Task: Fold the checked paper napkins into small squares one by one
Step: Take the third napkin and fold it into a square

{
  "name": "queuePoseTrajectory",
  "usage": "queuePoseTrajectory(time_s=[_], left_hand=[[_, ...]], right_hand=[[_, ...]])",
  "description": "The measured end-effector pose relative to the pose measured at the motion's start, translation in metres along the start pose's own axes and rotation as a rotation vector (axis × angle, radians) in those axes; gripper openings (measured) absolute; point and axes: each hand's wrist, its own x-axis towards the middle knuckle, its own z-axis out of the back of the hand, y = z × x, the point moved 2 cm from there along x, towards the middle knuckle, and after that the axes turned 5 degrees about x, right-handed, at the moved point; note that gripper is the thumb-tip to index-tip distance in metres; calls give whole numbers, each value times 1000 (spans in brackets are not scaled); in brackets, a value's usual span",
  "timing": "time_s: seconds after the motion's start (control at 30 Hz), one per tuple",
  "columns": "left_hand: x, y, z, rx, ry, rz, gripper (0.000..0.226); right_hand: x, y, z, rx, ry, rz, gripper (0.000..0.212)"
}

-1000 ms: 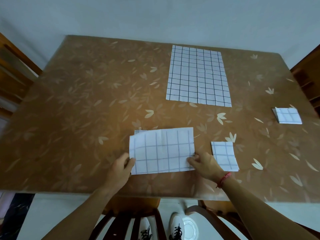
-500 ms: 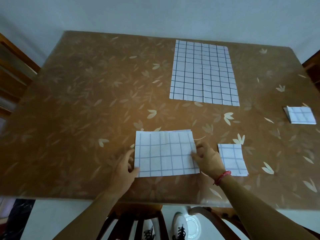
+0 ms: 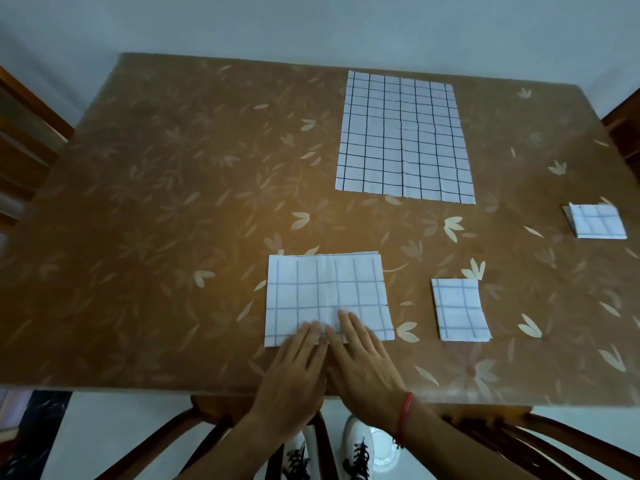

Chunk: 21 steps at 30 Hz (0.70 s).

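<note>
A half-folded checked napkin (image 3: 325, 292) lies as a wide rectangle near the table's front edge. My left hand (image 3: 294, 372) and my right hand (image 3: 363, 362) lie flat side by side, their straight fingers pressing on the middle of its near edge. To its right sits a small folded square napkin (image 3: 460, 310). A second folded square, a small stack (image 3: 597, 221), lies at the far right. An unfolded checked napkin (image 3: 403, 138) is spread flat at the back of the table.
The brown table (image 3: 156, 220) has a leaf-patterned cover. Wooden chairs stand at the left edge (image 3: 24, 140), the right edge (image 3: 623, 129) and just under the front edge (image 3: 214, 420). My shoes show below on the floor.
Both hands left the napkin's left and right ends and came together at the middle of its near edge, now pressing flat. The napkin itself stayed in place.
</note>
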Motion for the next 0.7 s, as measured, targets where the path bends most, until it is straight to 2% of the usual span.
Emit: queuePoseTrajectory(time_s=[0.17,0.23,0.4,0.53,0.7], left_hand=[[-4,3,-9,20,109,35,59],[-3,4,-11,42,134,35,63],[-2,3,-7,59,119,55,62],[-10,5,-2,75,63,59,56],[-24,12,-5,103,113,81,60]], right_hand=[[-1,-6,-20,30,125,-43,69],[2,-9,-22,16,162,-45,67],[4,-7,-23,-18,156,-29,64],[-2,6,-20,4,134,68,64],[-6,11,-29,8,172,79,68]])
